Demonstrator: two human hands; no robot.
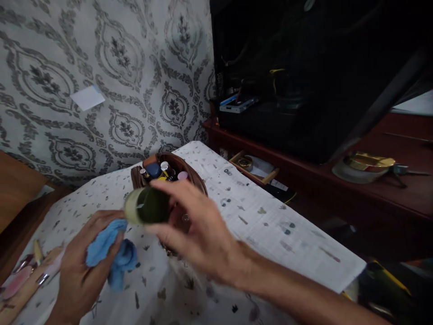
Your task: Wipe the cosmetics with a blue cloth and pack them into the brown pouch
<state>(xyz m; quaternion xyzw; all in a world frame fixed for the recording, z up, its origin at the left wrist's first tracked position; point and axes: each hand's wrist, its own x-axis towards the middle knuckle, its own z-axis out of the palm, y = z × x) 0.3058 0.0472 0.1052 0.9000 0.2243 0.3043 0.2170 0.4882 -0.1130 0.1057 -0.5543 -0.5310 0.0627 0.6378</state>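
Over patterned white cloth (264, 212), hands grip fuzzy blue cloth (104, 243), round green container (147, 205).

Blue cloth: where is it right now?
In the head view, the blue cloth is gripped in the left hand, left of centre, just below the green container.

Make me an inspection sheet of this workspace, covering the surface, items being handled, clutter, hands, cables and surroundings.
Surface: white printed cover, no spill seen.
Items handled: green container, motion-blurred; blue cloth, bunched.
Clutter: brown bag holding several small containers; pink round item among other small items at lower left.
Hands: right hand grips the container; left hand holds the cloth, close to the container's pale end.
Cables: nothing seen, though the right side is dim.
Surroundings: patterned wall; large black screen; open drawer below it.
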